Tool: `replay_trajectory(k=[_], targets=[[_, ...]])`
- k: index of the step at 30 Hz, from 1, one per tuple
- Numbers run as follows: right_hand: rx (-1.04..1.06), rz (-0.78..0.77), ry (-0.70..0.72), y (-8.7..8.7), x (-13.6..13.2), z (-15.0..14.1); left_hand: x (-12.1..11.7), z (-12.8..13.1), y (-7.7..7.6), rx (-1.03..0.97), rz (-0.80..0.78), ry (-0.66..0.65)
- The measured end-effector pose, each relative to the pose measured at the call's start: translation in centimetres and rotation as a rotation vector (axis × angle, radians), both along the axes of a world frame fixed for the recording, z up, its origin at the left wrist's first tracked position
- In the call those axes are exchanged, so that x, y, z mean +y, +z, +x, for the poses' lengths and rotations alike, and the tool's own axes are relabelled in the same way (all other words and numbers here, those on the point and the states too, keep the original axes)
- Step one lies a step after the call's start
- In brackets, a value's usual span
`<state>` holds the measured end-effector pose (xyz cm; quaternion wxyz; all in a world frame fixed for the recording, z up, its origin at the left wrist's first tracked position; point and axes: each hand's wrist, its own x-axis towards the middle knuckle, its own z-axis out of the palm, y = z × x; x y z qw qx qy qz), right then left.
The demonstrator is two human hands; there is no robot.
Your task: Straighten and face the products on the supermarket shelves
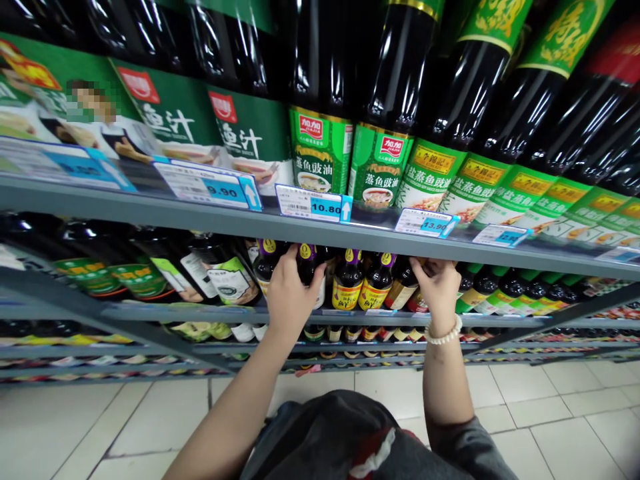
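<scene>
**Both hands among the small sauce bottles on the second shelf**

At far left, the top grey metal shelf (pixel 150 212) carries tall dark bottles with green labels bearing white characters (pixel 175 123), and a white-and-blue price tag reading 9.90 (pixel 207 185) is clipped to its front edge. Below it, dark bottles with green and white labels (pixel 220 277) stand on the second shelf.

The left hand (pixel 290 293) reaches up under the top shelf and is closed around a small dark glass bottle with a purple neck band and yellow emblem (pixel 306 260), fingers wrapped about its shoulder. That bottle stands in the front row of the second shelf, touching its neighbours.

Just to the right, between the two hands, stand two more small dark bottles with purple neck bands and yellow-red labels (pixel 361 283). Above them hangs a price tag reading 10.80 (pixel 313 203), under the green-labelled dark bottles with a red logo (pixel 320 150).

The right hand (pixel 437 290), with a white bead bracelet (pixel 444 335) on the wrist, is curled with fingers bent onto a dark bottle with a red-and-yellow label (pixel 407 290), mostly hidden behind it; whether it truly grips the bottle cannot be told. Further right, small dark bottles with green caps (pixel 505 290) run along the same shelf, and a tag reading 13.90 (pixel 426 222) sits above. Pale floor tiles (pixel 550 400) lie below.
</scene>
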<state>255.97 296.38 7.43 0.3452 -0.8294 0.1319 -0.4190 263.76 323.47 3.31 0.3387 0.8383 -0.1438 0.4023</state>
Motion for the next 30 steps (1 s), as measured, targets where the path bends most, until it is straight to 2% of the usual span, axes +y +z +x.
replay_trajectory(k=[3, 5, 7, 10, 12, 14, 19, 22, 26, 28, 30], targets=[[0.065, 0.026, 0.3, 0.3, -1.0, -0.8, 0.0, 0.0, 0.0, 0.012, -0.007, 0.0], [0.058, 0.049, 0.353, 0.3, -0.9, -1.0, -0.1, 0.0, 0.0, 0.024, -0.012, -0.006], [0.015, 0.057, 0.241, -0.1, -0.1, -0.7, -0.1, -0.1, 0.0, 0.027, -0.016, -0.01], [-0.064, -0.055, -0.098, -0.7, 1.6, 0.2, -0.1, -0.1, 0.1, 0.026, -0.012, -0.01], [-0.098, -0.133, -0.242, -1.1, 2.3, 0.5, -0.1, -0.1, 0.1, 0.026, -0.01, -0.007], [-0.081, -0.144, -0.224, -1.1, 2.2, 0.6, 0.0, -0.1, 0.1, 0.027, -0.006, -0.004], [0.062, -0.064, 0.137, -0.4, 0.0, 0.1, 0.0, -0.1, 0.0, 0.049, -0.019, -0.004], [0.097, -0.034, 0.233, -0.1, -0.8, -0.1, 0.0, -0.1, 0.0, 0.071, -0.028, -0.015], [0.013, 0.168, 0.339, 0.1, -0.1, -1.7, 0.0, -0.2, 0.1, 0.09, -0.02, -0.009], [-0.125, 0.222, 0.255, 0.2, 0.3, -3.1, 0.1, -0.2, 0.1, 0.098, -0.018, -0.01], [-0.312, 0.188, -0.001, 0.4, 0.2, -4.3, 0.1, -0.2, 0.1, 0.106, -0.02, -0.015]])
